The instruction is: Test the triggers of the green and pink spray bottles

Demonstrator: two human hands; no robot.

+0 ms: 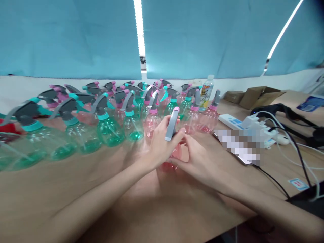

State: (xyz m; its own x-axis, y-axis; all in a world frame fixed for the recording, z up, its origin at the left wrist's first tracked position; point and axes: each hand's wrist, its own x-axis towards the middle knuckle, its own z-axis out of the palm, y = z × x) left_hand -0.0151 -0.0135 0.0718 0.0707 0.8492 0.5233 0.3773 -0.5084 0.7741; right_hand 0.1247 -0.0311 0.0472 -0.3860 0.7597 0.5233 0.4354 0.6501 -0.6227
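Observation:
A pink spray bottle [169, 166] with a grey trigger head stands on the table in front of me. My left hand [162, 143] is closed around its head and neck, and the grey lever shows between thumb and fingers. Curved around the right side of the bottle's body is my right hand [198, 157], thumb low and fingers partly hidden behind it. Just behind, a row of spray bottles includes a pink one [152, 123] and a green one [109, 130] with a turquoise collar.
More spray bottles crowd the left and back. A labelled drink bottle [207, 91] stands behind. On the right are a cardboard box [260, 96], a white power strip [231, 120] with plugs and cables, a phone with a blurred screen [238, 146], and a black strap-like object [280, 109].

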